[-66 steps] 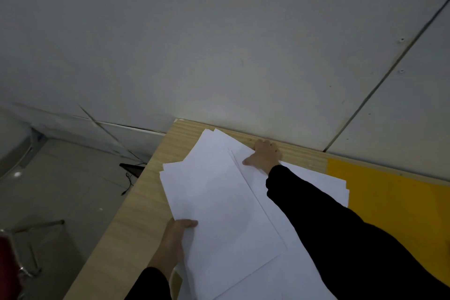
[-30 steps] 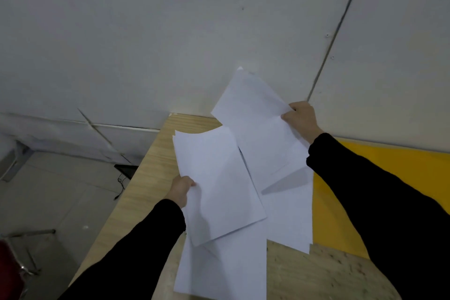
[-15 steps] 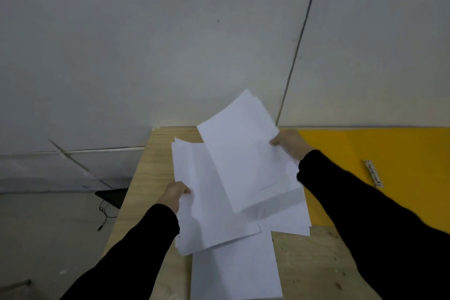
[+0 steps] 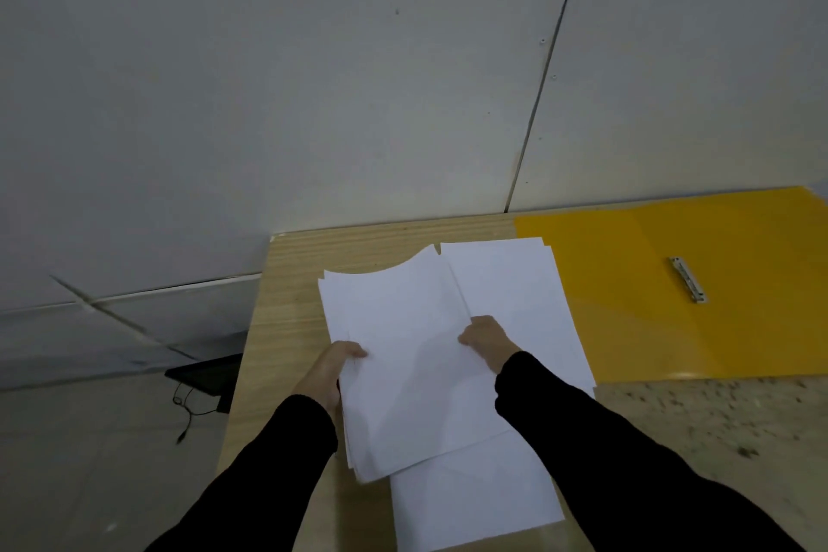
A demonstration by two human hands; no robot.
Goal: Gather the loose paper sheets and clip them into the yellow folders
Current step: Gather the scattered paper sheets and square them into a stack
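Observation:
A stack of white paper sheets (image 4: 407,354) is held between both hands above the wooden table (image 4: 291,282). My left hand (image 4: 329,372) grips its left edge with the thumb on top. My right hand (image 4: 486,338) pinches its right edge. More white sheets (image 4: 515,282) lie flat on the table to the right, and another sheet (image 4: 475,497) lies below the stack. An open yellow folder (image 4: 717,327) lies on the table at the right, with its metal clip (image 4: 687,279) in the middle.
The table's left edge drops to a grey floor, where a dark flat device with a cable (image 4: 206,374) lies. A grey panelled wall (image 4: 403,81) stands right behind the table. Bare speckled tabletop (image 4: 717,426) shows below the folder.
My right hand has brought its lifted sheet down onto the sheets in my left hand, so both hands now hold one stack. The view has shifted right, showing more of the folder.

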